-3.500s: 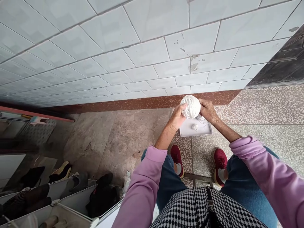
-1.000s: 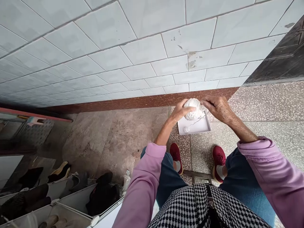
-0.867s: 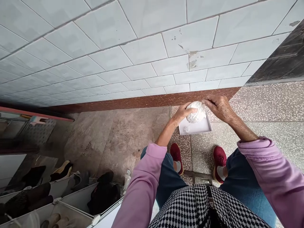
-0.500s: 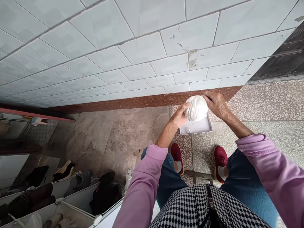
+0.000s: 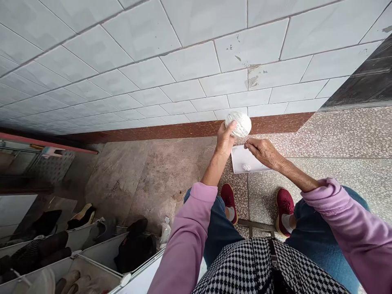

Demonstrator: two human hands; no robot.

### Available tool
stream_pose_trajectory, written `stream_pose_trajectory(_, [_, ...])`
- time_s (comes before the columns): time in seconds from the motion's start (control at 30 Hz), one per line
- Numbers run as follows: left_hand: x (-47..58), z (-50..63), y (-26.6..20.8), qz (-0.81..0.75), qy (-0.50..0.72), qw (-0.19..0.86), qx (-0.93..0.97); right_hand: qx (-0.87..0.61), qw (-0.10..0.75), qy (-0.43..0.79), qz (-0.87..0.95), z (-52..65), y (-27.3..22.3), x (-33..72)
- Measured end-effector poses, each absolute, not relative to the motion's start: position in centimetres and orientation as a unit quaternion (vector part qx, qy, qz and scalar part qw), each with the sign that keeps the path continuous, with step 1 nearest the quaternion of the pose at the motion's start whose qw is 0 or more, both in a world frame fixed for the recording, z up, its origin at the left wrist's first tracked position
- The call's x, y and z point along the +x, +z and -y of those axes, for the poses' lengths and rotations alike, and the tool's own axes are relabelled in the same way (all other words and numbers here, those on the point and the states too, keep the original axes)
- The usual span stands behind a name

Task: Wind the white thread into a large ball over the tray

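My left hand (image 5: 226,138) is wrapped round a ball of white yarn (image 5: 240,124), thumb on its near face, held up close to the foot of the wall. Just below and right of the ball, my right hand (image 5: 262,152) is closed in a pinch on the yarn; the thin strand itself barely shows. Under both hands a shallow white box lid or tray (image 5: 237,163) lies on the floor, partly covered by my right hand. In it rests a small loose clump of white yarn (image 5: 246,167).
A white tiled wall (image 5: 190,61) with a brown skirting (image 5: 171,131) rises in front. My red shoes (image 5: 228,200) stand either side of a floor joint. At lower left are open compartments (image 5: 101,261) with shoes and dark items, beside a clear plastic bag (image 5: 165,230).
The ball and my left hand have moved left and up towards the wall. My right hand has swung from the ball's upper right side down to its lower right, over the tray.
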State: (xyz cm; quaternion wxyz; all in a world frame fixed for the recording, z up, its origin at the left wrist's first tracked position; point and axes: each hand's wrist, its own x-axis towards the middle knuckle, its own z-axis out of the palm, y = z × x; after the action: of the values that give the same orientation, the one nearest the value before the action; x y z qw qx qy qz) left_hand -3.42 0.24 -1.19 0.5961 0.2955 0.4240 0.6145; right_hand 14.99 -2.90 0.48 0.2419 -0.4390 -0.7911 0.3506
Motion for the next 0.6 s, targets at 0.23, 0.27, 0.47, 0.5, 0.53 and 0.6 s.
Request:
stream_pose_trajectory(0.23, [-4.1,-0.7,-2.2,-0.514,0.557,0.488,0.433,-0.417,0.24,0.289,0.827,3.1,3.9,17.4])
stream_pose_trajectory(0.27, [-4.0,-0.6,-2.0,-0.517,0.539,0.483,0.457,-0.423,0.244,0.274,0.829,2.9,4.1,17.8])
stream_pose_trajectory(0.47, [-3.1,1.0,-0.4,-0.484,0.384,0.566,0.546,-0.454,0.27,0.27,0.805,1.1,4.1,20.3])
stream_pose_trajectory(0.5, [-3.0,1.3,-0.2,-0.461,0.367,0.601,0.539,-0.447,0.279,0.296,0.797,0.9,4.1,20.6])
stream_pose_trajectory(0.53, [-3.0,1.5,0.0,-0.44,0.355,0.635,0.526,-0.44,0.292,0.326,0.784,0.6,4.1,21.0])
stream_pose_trajectory(0.6, [-2.8,1.9,0.3,-0.408,0.338,0.691,0.491,-0.425,0.325,0.385,0.752,0.2,4.2,21.4])
